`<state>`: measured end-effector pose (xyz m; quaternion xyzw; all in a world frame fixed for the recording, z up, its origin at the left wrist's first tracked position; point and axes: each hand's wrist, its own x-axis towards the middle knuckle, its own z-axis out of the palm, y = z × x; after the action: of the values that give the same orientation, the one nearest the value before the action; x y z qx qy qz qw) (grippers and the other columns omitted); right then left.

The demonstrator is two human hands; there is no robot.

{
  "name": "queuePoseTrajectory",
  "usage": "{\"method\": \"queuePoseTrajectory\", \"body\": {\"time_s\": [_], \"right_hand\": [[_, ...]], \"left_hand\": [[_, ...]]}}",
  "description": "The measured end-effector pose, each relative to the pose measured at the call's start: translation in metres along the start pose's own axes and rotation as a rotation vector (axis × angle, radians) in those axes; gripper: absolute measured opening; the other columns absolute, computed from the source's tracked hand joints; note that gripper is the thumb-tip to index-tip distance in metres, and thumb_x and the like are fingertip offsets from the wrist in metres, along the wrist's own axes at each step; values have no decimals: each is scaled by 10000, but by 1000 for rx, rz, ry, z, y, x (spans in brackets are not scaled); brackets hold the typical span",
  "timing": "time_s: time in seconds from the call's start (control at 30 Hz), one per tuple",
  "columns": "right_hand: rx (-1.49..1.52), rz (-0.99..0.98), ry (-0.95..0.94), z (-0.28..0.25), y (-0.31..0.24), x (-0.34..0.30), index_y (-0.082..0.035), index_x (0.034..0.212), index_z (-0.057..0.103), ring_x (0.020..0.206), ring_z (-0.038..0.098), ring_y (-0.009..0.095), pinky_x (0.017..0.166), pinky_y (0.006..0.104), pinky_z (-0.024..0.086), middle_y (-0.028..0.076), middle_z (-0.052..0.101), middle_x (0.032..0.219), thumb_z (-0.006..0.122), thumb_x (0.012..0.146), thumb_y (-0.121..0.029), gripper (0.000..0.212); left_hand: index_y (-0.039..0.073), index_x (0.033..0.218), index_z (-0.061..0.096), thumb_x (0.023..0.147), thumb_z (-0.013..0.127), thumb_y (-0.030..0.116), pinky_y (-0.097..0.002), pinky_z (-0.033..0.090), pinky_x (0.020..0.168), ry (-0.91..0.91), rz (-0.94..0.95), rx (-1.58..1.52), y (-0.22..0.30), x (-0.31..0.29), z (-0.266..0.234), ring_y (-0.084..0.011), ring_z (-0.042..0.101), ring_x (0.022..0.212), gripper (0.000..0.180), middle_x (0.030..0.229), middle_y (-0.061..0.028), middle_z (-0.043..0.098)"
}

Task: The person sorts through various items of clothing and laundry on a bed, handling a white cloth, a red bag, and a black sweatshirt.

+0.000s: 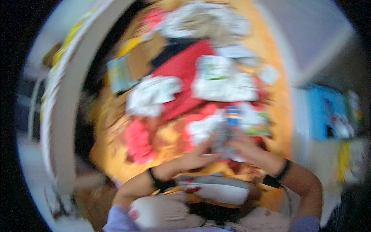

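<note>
Motion blur smears the middle of the head view. My left hand [203, 154] and my right hand [249, 149] face each other, low in the middle. Between them is a soft grey bundle [223, 136], pinched from both sides; its exact kind is too blurred to tell. Just beyond my hands lie a white packet [203, 129] and a white package with blue, orange and green patches [247, 118]. A dark band circles each wrist. Below my hands, a grey and white rounded thing [220, 189] rests by my legs.
An orange patterned cloth [282, 116] lies under everything. Farther off are a red folded cloth [181, 73], white bundles [152, 94], a white bag with a green print [220, 79], a brown cardboard piece [145, 56] and a pink cloth [138, 141]. A blue container [324, 110] stands at right.
</note>
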<state>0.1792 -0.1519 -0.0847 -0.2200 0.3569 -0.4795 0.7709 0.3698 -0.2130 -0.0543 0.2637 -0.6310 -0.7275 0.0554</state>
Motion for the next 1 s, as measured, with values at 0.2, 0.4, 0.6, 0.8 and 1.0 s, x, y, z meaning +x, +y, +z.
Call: {"method": "queuePoseTrajectory", "body": {"time_s": [0.2,0.4,0.6,0.8,1.0], "right_hand": [[75,-62,349,-48,-22,-8,-49,1134,432,946,557,219,808,362,470,91,543,1042,512,859,-222,335],[-69,27,501,-57,-41,1,-40,1050,491,821,587,203,720,322,493,82,574,922,570,793,-202,314],[-1029,-75,218,-24,-36,67,-4,946,566,821,534,146,731,270,432,67,572,918,612,684,-95,281],[57,480,229,22,12,190,-34,839,589,761,608,233,740,362,490,89,626,819,564,793,-450,419],[285,297,368,27,41,245,8,1031,547,926,576,271,839,396,448,132,600,1014,451,843,-489,540]], "left_hand": [[11,1243,386,861,489,84,-265,429,819,164,82,33,-14,-9,-24,-126,514,893,402,1020,-75,550],[13,1055,557,788,525,17,-255,464,719,859,48,152,-71,-54,-102,-122,550,850,269,947,-64,588],[8,1013,573,773,540,18,-244,457,700,1590,64,475,-174,-128,-184,-140,560,830,242,960,-92,590],[-6,1023,504,843,567,252,-286,458,794,1162,189,-878,-152,-113,-228,-181,569,887,321,948,-95,588],[7,1137,457,789,616,366,-359,352,926,1016,1,-1013,-117,-31,-254,-207,458,1082,525,1138,-88,512]]}}
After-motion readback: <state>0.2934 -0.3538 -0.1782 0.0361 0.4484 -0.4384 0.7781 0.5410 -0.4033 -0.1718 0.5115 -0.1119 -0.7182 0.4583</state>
